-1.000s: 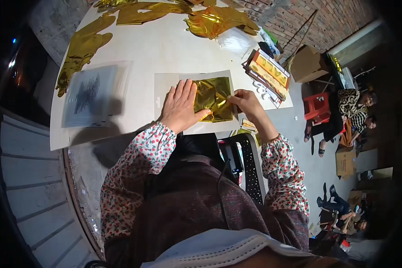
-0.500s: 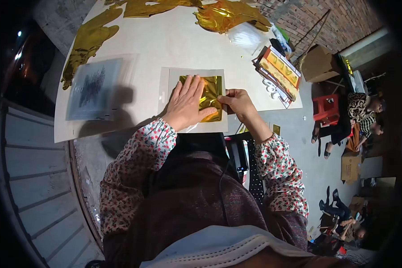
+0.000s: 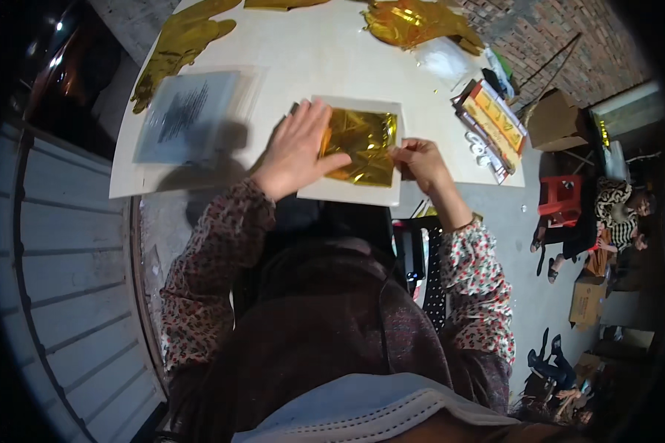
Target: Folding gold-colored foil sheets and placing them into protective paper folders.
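A folded, shiny gold foil sheet (image 3: pixel 366 150) lies flat near the table's front edge. It appears to be in or on a clear plastic bag (image 3: pixel 347 193), whose pale margin shows around it. My left hand (image 3: pixel 294 151) is stretched out flat over the left side, fingers together pointing away and thumb resting on the foil. On the right, my right hand (image 3: pixel 420 164) pinches the bag's right edge between thumb and fingers. To the left lies a stack of clear printed bags (image 3: pixel 188 114).
Gold foil pieces (image 3: pixel 414 23) lie along the far side of the table (image 3: pixel 303 52). At the right are a white plastic bundle (image 3: pixel 445 60) and printed orange card packaging (image 3: pixel 493 122). Beyond, a red stool (image 3: pixel 560 199), cardboard boxes (image 3: pixel 558 118) and other people occupy the floor area.
My left hand has slid left off most of the foil, uncovering it. My right hand has moved from the foil's edge to the bag's right edge. The whole view has shifted slightly.
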Demonstrator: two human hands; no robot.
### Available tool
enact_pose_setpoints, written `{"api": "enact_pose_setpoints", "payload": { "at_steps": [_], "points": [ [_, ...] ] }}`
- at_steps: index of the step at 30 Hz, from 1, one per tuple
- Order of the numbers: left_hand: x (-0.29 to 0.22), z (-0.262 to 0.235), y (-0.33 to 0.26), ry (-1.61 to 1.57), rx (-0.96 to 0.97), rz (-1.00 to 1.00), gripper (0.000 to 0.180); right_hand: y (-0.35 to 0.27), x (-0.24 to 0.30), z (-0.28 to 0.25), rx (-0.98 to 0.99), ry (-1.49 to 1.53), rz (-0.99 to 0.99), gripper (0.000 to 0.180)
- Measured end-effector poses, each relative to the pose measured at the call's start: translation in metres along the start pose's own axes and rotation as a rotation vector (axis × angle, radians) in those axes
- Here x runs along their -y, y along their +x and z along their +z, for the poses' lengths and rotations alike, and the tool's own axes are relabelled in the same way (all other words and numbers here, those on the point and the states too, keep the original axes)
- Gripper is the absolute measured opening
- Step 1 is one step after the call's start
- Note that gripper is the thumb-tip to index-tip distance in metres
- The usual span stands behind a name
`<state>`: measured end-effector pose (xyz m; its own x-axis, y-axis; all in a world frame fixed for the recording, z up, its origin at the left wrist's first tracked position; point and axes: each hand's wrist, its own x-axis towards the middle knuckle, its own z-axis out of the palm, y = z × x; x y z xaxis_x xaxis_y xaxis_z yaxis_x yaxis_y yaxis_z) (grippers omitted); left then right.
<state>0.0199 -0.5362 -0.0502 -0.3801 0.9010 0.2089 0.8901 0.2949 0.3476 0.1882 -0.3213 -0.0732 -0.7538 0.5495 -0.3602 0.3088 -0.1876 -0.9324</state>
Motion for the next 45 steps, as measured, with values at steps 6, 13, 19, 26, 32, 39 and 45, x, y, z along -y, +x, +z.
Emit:
{"api": "enact_pose_setpoints", "payload": {
  "at_steps": [6, 13, 19, 26, 32, 39, 45],
  "points": [
    [0.011, 0.004, -0.019, 0.068, 0.120, -0.061, 0.100, -0.006, 0.014, 0.002, 0.001, 0.015, 0.043, 0.021],
    [0.015, -0.002, -0.024, 0.029, 0.146, -0.070, 0.102, -0.013, 0.024, 0.014, 0.010, -0.057, 0.107, 0.014],
    [0.020, -0.005, -0.021, 0.055, 0.144, 0.004, 0.093, -0.012, 0.020, 0.014, 0.042, -0.013, 0.108, 0.015],
    [0.020, -0.007, -0.019, -0.010, 0.135, 0.064, 0.074, -0.011, 0.016, 0.015, 0.022, -0.023, 0.041, 0.024],
    [0.019, -0.001, -0.019, 0.066, 0.089, 0.064, 0.070, -0.020, 0.023, 0.013, -0.129, -0.570, -0.155, 0.023],
    [0.017, 0.001, -0.021, 0.093, -0.071, 0.153, 0.067, -0.022, 0.002, 0.000, -0.240, -1.065, -0.972, 0.034],
    [0.017, -0.007, -0.020, 0.058, -0.121, 0.236, 0.070, -0.021, -0.004, -0.010, -0.091, -1.314, -0.928, 0.056]
  ]
}}
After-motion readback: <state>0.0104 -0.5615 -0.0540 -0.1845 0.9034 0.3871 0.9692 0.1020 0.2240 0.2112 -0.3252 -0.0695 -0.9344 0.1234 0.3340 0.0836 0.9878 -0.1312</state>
